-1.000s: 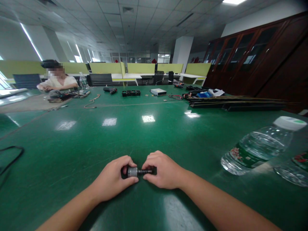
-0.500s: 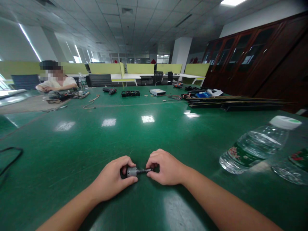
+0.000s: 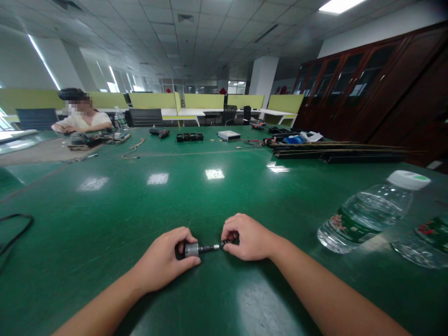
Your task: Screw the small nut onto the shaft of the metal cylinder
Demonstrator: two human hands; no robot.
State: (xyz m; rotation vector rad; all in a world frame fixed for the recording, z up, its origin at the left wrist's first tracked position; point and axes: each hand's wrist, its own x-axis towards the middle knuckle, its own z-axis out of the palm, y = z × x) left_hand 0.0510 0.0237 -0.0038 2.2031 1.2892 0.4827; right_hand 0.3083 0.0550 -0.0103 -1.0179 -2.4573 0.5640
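Near the table's front, my left hand (image 3: 175,254) is closed around a short grey metal cylinder (image 3: 191,249), which looks like a small motor or gearbox. A thin dark shaft (image 3: 207,248) with a bright silver tip sticks out of it to the right. My right hand (image 3: 248,238) is closed, with thumb and forefinger pinching a small dark ridged piece (image 3: 227,243) just off the shaft's tip. Fingers cover part of that piece, so its kind is unclear. Whether it still touches the tip, I cannot tell.
Two water bottles (image 3: 364,214) stand on the right of the green table (image 3: 168,196). A black cable (image 3: 17,233) lies at left. Farther back are a power drill (image 3: 159,133), a white box (image 3: 228,135), dark rails (image 3: 350,151) and a seated person (image 3: 84,121).
My right hand has moved a little to the right and away, taking the dark ridged piece along. This bares the shaft's silver tip. My left hand stays where it was.
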